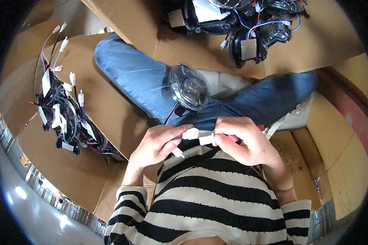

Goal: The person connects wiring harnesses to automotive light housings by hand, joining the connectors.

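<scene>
At centre, near the chest: white plug (190,133) pinched between thumb and forefinger of left hand (153,145), other white plug (206,140) pinched likewise in right hand (243,141). Both grips closed, fingertips well back, presumably to leave the facing ends free. Plugs end to end, just beside each other; cannot tell whether touching. Third plug (178,152) poking out under left thumb; cannot tell whether gripped or merely dangling. Just beyond the hands, round clear lamp (189,87) across the lap on blue jeans (129,75), probably parked there to give slack to the red and dark wires (170,114) leading nearer. To the left, heap of black wired parts (65,118) in a cardboard box (110,122), several white plugs sticking upward, perhaps for easy reach. On the far side, more black lamps (243,51) with tangled leads on a broad cardboard surface (310,49), seemingly within arm's reach. Smaller carton (286,153) to the right, near the elbow. Beyond the cardboard at near left, glossy grey floor (32,204) with bright reflections; at far right, reddish strip (349,110).
</scene>
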{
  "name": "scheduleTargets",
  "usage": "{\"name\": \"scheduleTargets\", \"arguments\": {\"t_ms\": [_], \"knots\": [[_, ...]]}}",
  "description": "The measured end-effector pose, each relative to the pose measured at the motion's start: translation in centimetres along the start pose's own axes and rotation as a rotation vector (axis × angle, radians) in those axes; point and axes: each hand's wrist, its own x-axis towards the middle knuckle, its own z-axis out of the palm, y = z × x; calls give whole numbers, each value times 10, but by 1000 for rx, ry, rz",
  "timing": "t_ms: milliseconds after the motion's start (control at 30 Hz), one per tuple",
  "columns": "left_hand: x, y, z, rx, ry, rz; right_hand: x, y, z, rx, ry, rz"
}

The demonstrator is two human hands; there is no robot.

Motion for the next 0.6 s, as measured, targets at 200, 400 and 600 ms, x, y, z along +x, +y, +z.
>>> {"name": "scheduleTargets", "arguments": {"t_ms": [200, 400, 600], "knots": [[3, 4, -3, 98, -15, 23, -1, -1, -1, -36, 22, -41], [3, 4, -3, 234, 3, 11, -5, 0, -3, -157, 38, -4], [14, 12, -2, 439, -61, 84, -8, 7, 5, -367, 28, -81]]}}
